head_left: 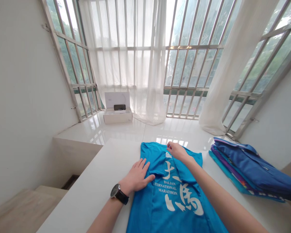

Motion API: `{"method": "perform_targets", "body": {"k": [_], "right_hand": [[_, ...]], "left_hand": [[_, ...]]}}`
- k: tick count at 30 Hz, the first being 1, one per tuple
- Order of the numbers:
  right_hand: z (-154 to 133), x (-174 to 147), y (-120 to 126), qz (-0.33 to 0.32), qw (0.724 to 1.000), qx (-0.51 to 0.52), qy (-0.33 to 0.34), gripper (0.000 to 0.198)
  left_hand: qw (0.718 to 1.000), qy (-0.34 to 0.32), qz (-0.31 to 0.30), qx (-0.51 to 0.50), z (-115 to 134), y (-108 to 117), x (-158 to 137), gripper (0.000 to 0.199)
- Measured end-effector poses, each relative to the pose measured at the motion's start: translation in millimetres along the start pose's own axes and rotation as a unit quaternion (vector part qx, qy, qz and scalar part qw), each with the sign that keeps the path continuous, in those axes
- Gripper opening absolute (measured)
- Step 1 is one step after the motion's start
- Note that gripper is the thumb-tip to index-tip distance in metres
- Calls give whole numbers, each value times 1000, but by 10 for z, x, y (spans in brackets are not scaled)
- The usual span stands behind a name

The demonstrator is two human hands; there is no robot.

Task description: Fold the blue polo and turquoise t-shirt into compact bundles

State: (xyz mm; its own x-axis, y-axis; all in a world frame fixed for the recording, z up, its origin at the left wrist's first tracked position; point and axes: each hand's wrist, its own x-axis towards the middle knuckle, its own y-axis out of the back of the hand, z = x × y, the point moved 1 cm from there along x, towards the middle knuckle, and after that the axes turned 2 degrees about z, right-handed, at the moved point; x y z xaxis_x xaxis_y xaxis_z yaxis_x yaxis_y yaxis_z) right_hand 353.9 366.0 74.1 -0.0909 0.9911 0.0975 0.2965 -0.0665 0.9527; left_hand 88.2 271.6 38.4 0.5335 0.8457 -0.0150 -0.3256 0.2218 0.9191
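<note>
A bright blue T-shirt [157,207] with white lettering lies on the white table, its sleeves turned inward over the body. Spread flat, my left hand [137,178] rests on the shirt's left side, fingers apart; a black-strapped watch [118,193] is on that wrist. Over the shirt's top edge is my right hand [177,150], its fingers bent and drawn together near the neckline. Whether any cloth is between those fingertips cannot be made out. My right forearm covers part of the shirt's right side.
A stack of folded clothes [247,168], dark blue on top, lies at the right. On the white ledge behind stands an open white box [118,118] with a dark phone-like object [119,107] in it. White curtains [147,71] hang before barred windows.
</note>
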Motion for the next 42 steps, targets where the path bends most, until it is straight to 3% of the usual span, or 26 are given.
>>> {"method": "perform_targets", "body": {"k": [6, 9, 13, 18, 23, 27, 31, 35, 42], "right_hand": [[338, -408, 184, 42, 999, 13, 28, 21], [506, -584, 113, 30, 998, 20, 52, 25], [648, -735, -151, 7, 998, 16, 68, 42], [691, -836, -380, -10, 997, 10, 70, 65], [666, -892, -330, -20, 998, 0, 57, 79], [703, -912, -292, 37, 999, -15, 14, 70], [758, -918, -338, 23, 999, -13, -25, 73], [759, -936, -348, 24, 1000, -5, -12, 75], [669, -887, -231, 74, 997, 2, 37, 44]], "left_hand": [[989, -57, 113, 69, 51, 207, 439, 45], [988, -64, 114, 76, 120, 257, 801, 38], [991, -76, 90, 65, 176, 61, 1100, 35], [992, -50, 89, 81, 148, -267, 1105, 52], [990, -15, 76, 121, 142, -320, 1100, 55], [987, -10, 87, 135, 168, -292, 1106, 56], [987, -26, 82, 138, 207, -312, 1077, 53], [988, -9, 64, 139, 227, -363, 1063, 54], [987, -6, 57, 150, 233, -368, 1084, 56]]}}
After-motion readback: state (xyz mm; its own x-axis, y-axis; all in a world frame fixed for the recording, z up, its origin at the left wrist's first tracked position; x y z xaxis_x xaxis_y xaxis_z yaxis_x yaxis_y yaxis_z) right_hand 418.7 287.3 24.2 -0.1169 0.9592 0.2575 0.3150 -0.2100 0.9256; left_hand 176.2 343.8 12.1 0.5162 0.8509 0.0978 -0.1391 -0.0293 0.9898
